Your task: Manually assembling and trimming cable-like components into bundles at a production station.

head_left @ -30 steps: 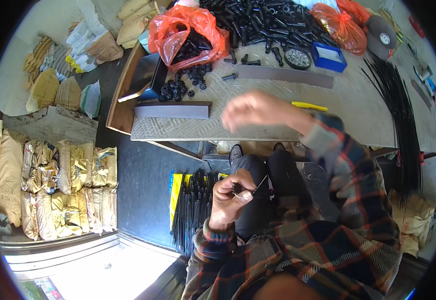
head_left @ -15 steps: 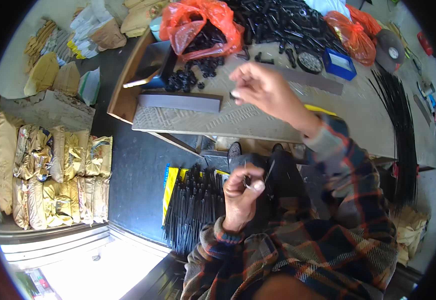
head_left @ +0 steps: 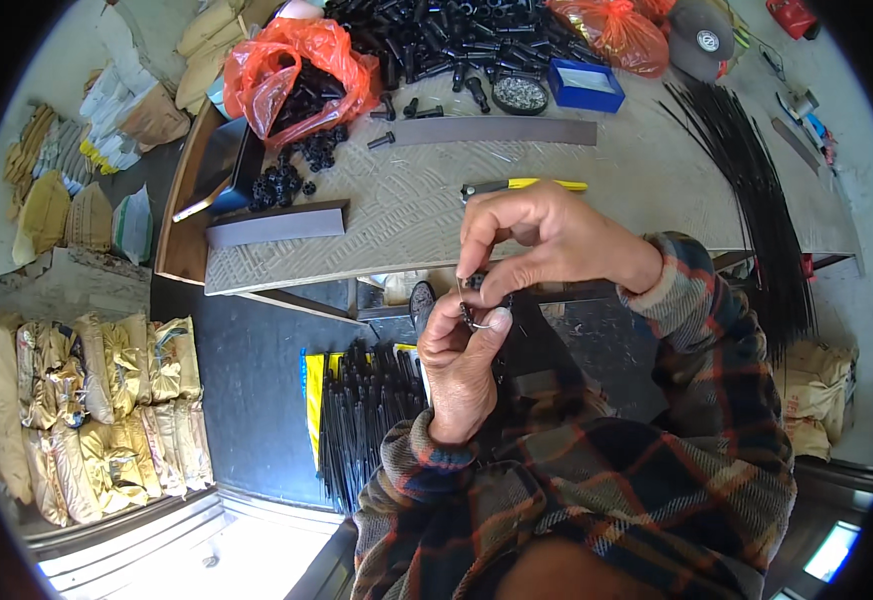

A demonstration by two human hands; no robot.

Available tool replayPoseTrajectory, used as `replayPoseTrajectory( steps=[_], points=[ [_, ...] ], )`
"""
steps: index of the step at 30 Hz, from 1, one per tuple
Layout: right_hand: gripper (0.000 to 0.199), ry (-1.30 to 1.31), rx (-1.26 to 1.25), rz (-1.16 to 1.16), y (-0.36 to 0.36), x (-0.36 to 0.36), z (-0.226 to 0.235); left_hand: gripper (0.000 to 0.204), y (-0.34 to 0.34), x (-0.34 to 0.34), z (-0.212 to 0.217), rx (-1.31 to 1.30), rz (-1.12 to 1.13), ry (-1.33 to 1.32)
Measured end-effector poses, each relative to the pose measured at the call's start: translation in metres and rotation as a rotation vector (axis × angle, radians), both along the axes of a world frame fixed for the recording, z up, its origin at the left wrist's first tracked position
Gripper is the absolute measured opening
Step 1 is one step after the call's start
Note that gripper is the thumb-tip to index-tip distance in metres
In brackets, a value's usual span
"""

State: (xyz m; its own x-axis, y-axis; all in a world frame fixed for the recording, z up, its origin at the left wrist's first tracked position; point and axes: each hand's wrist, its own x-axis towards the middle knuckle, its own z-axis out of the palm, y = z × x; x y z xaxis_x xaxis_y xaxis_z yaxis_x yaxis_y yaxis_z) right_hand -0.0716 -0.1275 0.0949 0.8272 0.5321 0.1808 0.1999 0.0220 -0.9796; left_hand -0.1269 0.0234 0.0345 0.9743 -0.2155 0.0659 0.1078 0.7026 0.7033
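Small black part point(head_left: 478, 288) — dark, stubby, mostly hidden — pinched between fingertips of left hand point(head_left: 459, 360) and right hand point(head_left: 541, 240), both closed tight on it.

Bright, even daylight with soft shadows, glare at the lower left, sharp centre, fisheye-bent edges.

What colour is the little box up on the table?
The little box is blue with a pale inside. The head view shows it best, near the table's far edge.
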Motion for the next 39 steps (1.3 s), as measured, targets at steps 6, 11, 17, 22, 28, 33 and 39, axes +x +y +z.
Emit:
replayPoseTrajectory(
  steps=[6,11,17,22,28,33,39],
  points=[
    [0.029,-0.454,-0.128,-0.073,-0.005,-0.006,0.003,0.022,-0.003,-0.003,-0.003,-0.061,0.044,-0.032],
    [0.035,-0.702,-0.353,-0.191,-0.009,-0.019,-0.003,0.021,-0.008,-0.001,-0.009,-0.052,0.073,-0.026],
    [0.019,-0.687,-0.262,-0.333,-0.011,-0.025,-0.019,0.024,-0.006,0.005,-0.018,-0.107,-0.087,-0.013],
    [0.021,-0.738,-0.215,-0.384,-0.01,-0.027,-0.029,0.027,-0.003,0.007,-0.022,-0.026,-0.065,-0.096],
    [0.023,-0.878,-0.273,-0.52,-0.004,-0.029,-0.031,0.031,-0.005,0.005,-0.024,-0.05,0.033,-0.088],
    [0.023,-0.934,-0.319,-0.596,0.002,-0.033,-0.03,0.03,-0.009,0.006,-0.02,0.006,0.134,-0.246],
    [0.023,-0.986,-0.28,-0.672,0.01,-0.039,-0.033,0.029,-0.001,0.007,-0.023,0.093,0.111,-0.299]
  ],
)
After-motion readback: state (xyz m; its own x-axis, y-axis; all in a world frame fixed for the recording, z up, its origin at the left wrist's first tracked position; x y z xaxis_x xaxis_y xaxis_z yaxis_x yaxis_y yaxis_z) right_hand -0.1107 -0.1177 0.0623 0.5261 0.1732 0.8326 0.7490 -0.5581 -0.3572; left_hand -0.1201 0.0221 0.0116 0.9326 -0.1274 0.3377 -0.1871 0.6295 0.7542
